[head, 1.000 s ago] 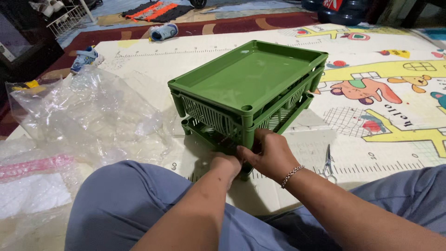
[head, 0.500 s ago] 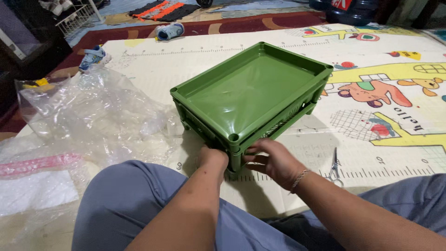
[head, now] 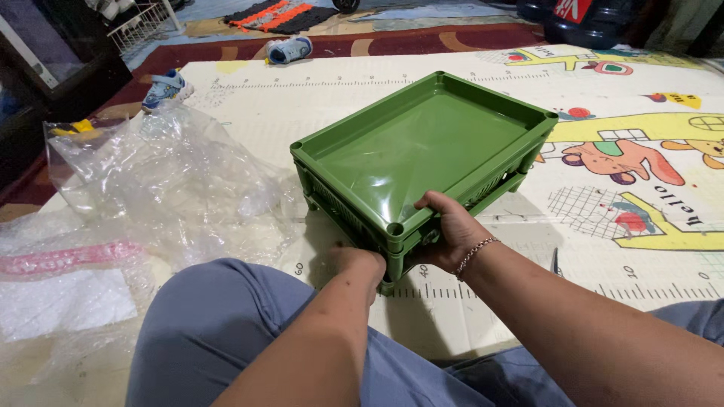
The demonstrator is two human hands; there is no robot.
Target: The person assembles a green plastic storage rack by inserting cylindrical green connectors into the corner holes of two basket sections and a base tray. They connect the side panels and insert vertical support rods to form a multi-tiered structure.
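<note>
A stack of green plastic trays (head: 422, 143) with slotted side walls stands on a printed play mat (head: 354, 98) in front of me. My right hand (head: 449, 230) grips the stack's near corner, thumb on the top rim, a thin bracelet at the wrist. Just below that corner, my left hand (head: 358, 264) presses against the lower tray's wall; its fingers are partly hidden behind the stack. Both forearms reach out over my knees in blue trousers.
Crumpled clear plastic wrap (head: 158, 181) and white foam (head: 60, 301) lie to the left. A pair of scissors (head: 556, 262) rests on the mat right of my wrist. Two small shoes (head: 167, 87) sit near the mat's far edge, with a red rug beyond.
The tray stack has turned and come closer to me. My right hand has moved up from the lower wall onto the top rim at the near corner; my left hand stays low.
</note>
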